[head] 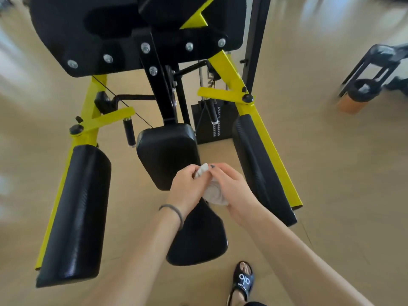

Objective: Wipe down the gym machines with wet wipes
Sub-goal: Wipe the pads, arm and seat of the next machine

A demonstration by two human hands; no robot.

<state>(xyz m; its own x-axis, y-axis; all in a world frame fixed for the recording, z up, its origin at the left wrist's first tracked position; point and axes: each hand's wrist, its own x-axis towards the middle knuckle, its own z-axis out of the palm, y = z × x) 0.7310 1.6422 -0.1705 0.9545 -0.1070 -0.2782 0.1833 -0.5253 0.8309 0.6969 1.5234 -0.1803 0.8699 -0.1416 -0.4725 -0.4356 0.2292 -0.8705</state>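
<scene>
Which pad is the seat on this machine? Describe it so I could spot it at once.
Find the yellow and black gym machine with two long arm pads angled outward. Between them hangs the upright back pad, and the seat lies just below it, under the two hands holding a white wipe. It alone is flat, rounded and nearest the sandalled foot.

Pads (76, 208) black glossy vinyl, faint texture; frame (260, 120) yellow painted metal, shiny bolts (145, 47); wipe (213, 192) white soft cloth, crumpled; floor (331, 173) smooth beige, slight sheen.

Wipe (212, 186) mostly hidden between hands; right-edge equipment (375, 74) blurred, perhaps rack.
</scene>
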